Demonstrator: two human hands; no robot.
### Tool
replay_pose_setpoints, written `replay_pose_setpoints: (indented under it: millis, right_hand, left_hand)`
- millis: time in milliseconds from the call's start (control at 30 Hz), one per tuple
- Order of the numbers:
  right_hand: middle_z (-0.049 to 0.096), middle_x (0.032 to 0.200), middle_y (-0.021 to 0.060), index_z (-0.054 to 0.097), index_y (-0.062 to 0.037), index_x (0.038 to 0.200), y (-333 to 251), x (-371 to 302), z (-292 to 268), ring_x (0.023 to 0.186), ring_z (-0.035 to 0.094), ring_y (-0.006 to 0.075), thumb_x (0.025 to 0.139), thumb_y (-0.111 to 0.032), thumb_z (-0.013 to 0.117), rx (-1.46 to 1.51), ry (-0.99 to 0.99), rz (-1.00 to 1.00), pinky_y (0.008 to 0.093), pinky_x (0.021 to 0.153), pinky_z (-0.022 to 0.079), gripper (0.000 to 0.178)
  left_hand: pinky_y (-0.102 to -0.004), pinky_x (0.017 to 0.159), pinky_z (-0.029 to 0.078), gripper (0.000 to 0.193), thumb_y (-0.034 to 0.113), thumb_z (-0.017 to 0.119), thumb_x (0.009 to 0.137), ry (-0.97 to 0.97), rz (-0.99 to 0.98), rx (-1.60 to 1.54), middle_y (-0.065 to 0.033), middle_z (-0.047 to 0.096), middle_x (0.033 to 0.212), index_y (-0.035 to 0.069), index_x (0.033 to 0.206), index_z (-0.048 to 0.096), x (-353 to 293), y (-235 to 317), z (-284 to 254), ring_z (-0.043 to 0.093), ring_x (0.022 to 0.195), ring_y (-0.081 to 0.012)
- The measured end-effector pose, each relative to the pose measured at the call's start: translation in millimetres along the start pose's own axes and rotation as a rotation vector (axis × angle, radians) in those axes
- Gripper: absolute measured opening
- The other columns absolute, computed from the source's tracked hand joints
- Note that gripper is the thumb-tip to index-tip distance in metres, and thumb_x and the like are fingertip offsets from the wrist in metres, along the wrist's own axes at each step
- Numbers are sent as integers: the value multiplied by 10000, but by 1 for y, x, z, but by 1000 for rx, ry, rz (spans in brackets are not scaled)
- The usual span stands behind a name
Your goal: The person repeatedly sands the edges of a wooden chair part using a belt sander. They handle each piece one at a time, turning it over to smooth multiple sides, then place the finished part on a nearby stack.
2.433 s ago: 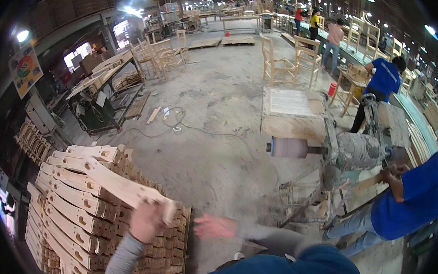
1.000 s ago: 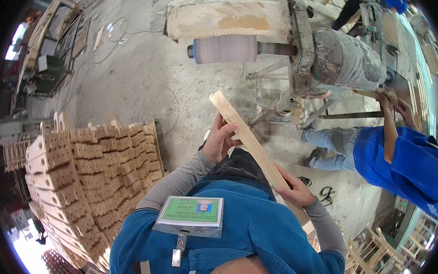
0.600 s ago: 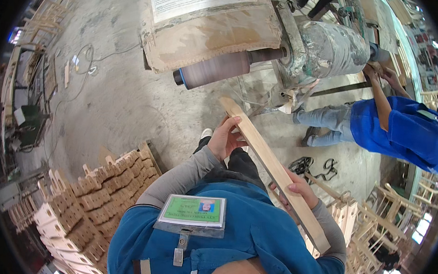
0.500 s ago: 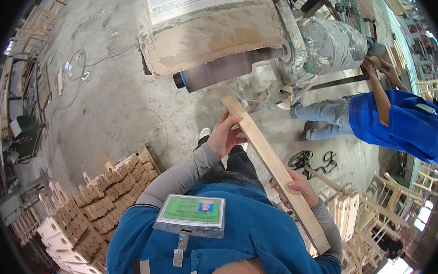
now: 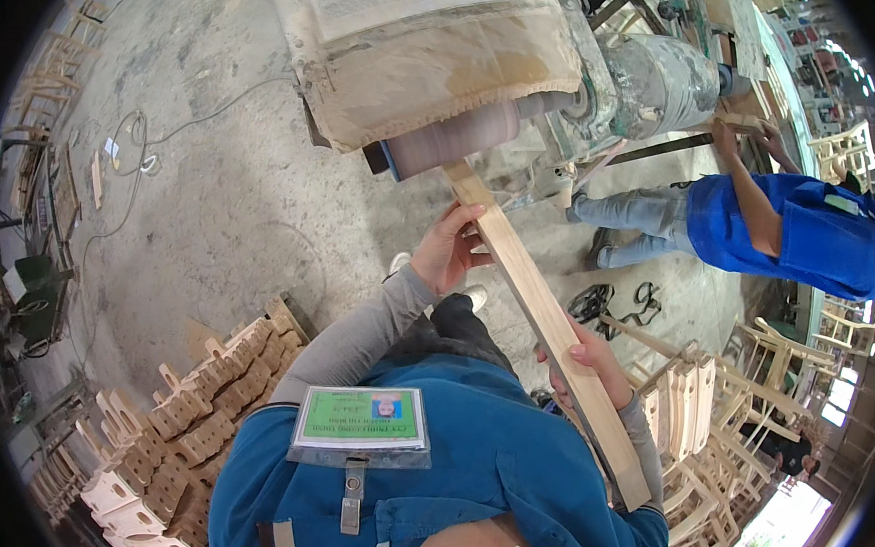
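A long, straight wooden bar [image 5: 545,315] slants across in front of me, its far end at the sanding drum [image 5: 454,140]. Whether that end presses on the drum or stops just short of it, I cannot tell. Near the far end, my left hand [image 5: 449,246] grips the bar, thumb on top and fingers curled at its side. My right hand [image 5: 592,365] is closed around the near half, thumb across the upper face and fingers partly hidden beneath. The drum looks blurred, below a dusty cover [image 5: 440,68] on the machine.
Stacked shaped wooden pieces [image 5: 188,429] stand at my lower left. More upright pieces [image 5: 682,404] and chair frames [image 5: 715,491] are at my right. A co-worker in a blue top [image 5: 780,234] works at the far right. Black cables [image 5: 616,307] lie on the floor.
The bar's far end has moved up to the sanding drum, both hands keeping their grip. The drum appears slightly lower and further right in view, and my feet have shifted.
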State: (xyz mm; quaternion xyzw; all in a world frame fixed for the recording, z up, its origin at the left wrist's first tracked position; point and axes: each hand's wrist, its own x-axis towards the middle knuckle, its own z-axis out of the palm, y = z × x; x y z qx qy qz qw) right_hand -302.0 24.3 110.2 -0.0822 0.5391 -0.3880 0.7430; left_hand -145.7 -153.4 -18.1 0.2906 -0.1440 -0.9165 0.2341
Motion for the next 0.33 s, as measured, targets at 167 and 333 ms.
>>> replay_pose_setpoints:
  millis: [167, 333]
  right_hand:
    - [520, 924, 155, 173, -57, 1399, -7, 4, 6, 512, 547, 155, 752, -309, 588, -4, -24, -16, 258, 371, 475, 809]
    - [523, 934, 158, 151, -75, 1411, -6, 9, 6, 512, 560, 164, 751, -305, 590, 13, -34, -28, 256, 355, 475, 826]
  left_hand:
    - [-424, 850, 488, 427, 353, 584, 834, -18, 41, -16, -125, 537, 1084, 73, 1131, 456, 4, 5, -4, 556, 1028, -259]
    - [-430, 860, 486, 470, 364, 604, 819, -26, 24, -39, -137, 530, 1126, 71, 1150, 444, 4, 10, -5, 551, 1043, -274]
